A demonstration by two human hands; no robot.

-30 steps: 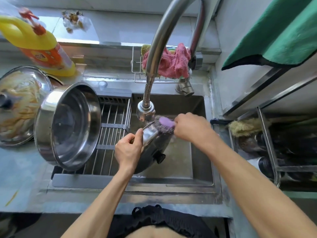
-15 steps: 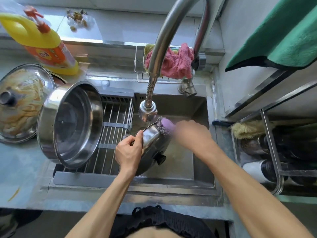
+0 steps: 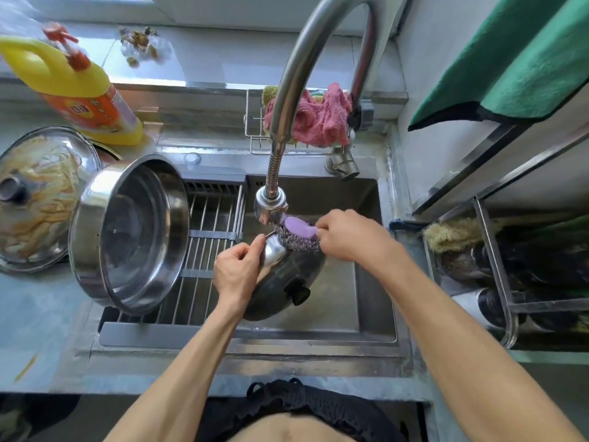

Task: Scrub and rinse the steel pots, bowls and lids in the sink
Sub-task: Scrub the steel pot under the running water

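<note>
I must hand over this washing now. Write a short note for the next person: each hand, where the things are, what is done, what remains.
Left hand grips the rim of the steel lid, tilted over the sink under the faucet head.
Right hand holds the purple-handled steel scrubber against the lid's upper edge.
Large pot leans on the drying rack and looks clean.
Left: finish and rinse this lid; the soiled lid on the counter is unwashed.

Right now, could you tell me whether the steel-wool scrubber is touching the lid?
Touching. The head view shows the scrubber pressed against the upper rim of the lid, with no gap.
</note>
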